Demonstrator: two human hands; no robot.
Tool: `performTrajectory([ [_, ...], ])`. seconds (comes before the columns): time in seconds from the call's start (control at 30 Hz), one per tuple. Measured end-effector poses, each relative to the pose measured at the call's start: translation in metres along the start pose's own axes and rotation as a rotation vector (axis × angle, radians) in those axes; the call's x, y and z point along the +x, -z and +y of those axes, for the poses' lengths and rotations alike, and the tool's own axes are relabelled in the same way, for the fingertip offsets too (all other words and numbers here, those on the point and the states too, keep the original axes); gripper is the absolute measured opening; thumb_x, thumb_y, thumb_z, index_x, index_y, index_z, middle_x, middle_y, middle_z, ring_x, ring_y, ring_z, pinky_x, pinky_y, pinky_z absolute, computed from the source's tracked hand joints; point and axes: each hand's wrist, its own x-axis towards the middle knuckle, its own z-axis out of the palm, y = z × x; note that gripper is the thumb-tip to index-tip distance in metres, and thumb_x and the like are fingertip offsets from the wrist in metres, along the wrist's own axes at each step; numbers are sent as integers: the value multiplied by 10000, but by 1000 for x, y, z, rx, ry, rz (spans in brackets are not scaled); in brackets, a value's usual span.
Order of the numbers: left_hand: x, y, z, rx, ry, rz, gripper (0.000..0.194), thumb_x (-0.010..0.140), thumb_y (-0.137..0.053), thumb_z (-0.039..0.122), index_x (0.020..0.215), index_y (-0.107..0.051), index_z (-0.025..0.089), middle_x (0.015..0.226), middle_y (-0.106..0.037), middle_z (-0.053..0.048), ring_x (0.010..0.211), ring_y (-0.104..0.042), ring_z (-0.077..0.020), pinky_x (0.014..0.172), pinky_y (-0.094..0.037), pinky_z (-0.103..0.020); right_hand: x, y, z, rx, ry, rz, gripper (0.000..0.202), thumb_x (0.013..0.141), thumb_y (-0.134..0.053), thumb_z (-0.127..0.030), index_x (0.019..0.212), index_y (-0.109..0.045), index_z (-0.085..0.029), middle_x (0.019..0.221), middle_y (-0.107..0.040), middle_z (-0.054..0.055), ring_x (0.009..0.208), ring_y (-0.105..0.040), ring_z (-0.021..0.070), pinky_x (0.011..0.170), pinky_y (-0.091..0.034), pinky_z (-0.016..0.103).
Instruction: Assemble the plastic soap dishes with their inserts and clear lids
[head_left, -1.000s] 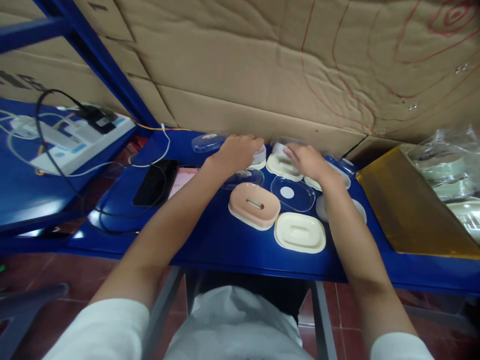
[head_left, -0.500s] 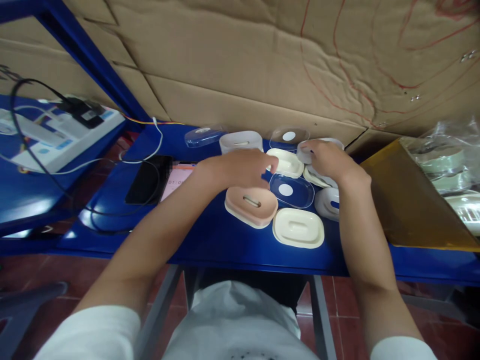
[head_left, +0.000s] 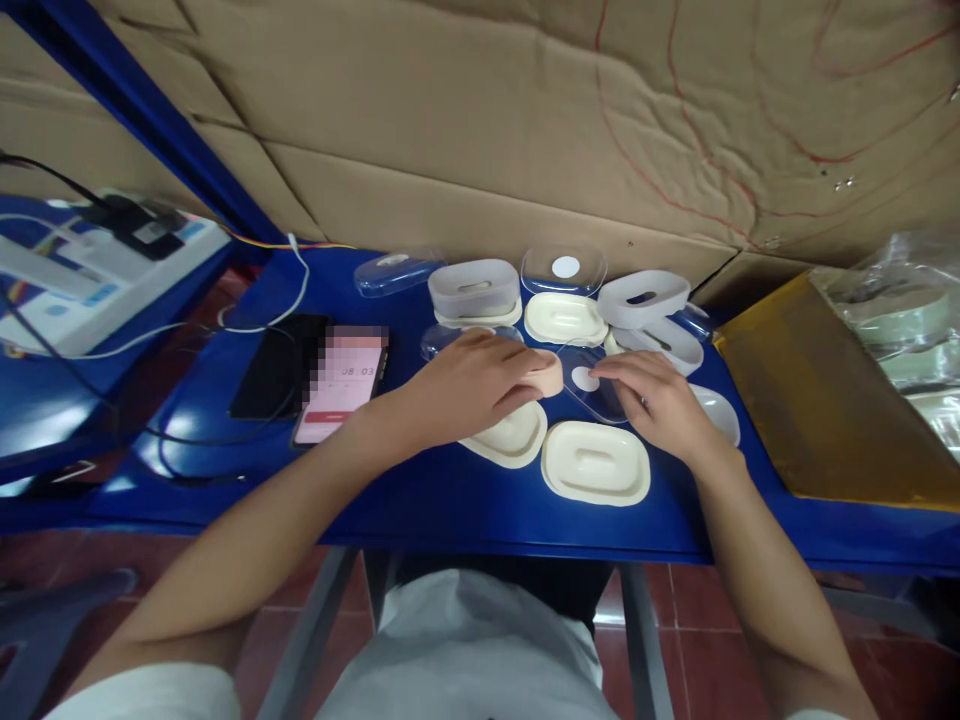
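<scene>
we curl our left hand [head_left: 472, 385] over the pink soap-dish insert [head_left: 546, 372], fingers closed around it, lifting it off the cream tray [head_left: 510, 438], while our right hand [head_left: 654, 405] rests spread fingertips on the clear lid [head_left: 592, 392], seemingly steadying it.

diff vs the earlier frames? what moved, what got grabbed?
Both hands pulled back from the far row to the near parts. The left hand now grips the pink piece, lifted off its cream tray. The right hand came onto the clear lid. The near cream tray and the phone stayed put.
</scene>
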Motion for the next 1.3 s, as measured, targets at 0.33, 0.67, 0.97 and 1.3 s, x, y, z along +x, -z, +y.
performTrajectory([
  [0.33,3,-42,11,397,62,244,380,1022,-495,46,1259,-713,246,1315,-715,-116,1212,-651,-318,1064,-440,-538,-4,-13,-23,-86,207,-34,330,1103,-438,-171,1270,-719,-215,1065,-796,90,982,-722,251,882,-511,416],
  [0.67,-59,-18,46,130,-4,-85,284,1068,-649,379,1299,-683,216,1229,-755,-114,1101,-722,-297,952,-567,-449,-3,-41,-49,-332,351,-97,320,1073,-532,-124,1335,-710,-170,988,-795,79,893,-707,235,816,-486,384],
  [0.97,-78,-42,36,90,49,-45,640,1108,-588,420,1670,-366,209,1791,-230,-220,1679,-209,-406,1298,-346,-661,-7,-37,-31,-204,263,-49,530,1025,-469,-40,1532,-562,-163,1720,-418,206,1596,-424,331,1282,-336,588],
  [1.3,-92,-39,43,83,145,113,409,1110,-569,319,1500,-563,196,1453,-651,-162,1344,-626,-335,1156,-498,-568,-6,-17,-6,-220,122,-17,254,1122,-516,-299,1197,-730,-184,1112,-789,111,1000,-731,294,918,-481,450],
])
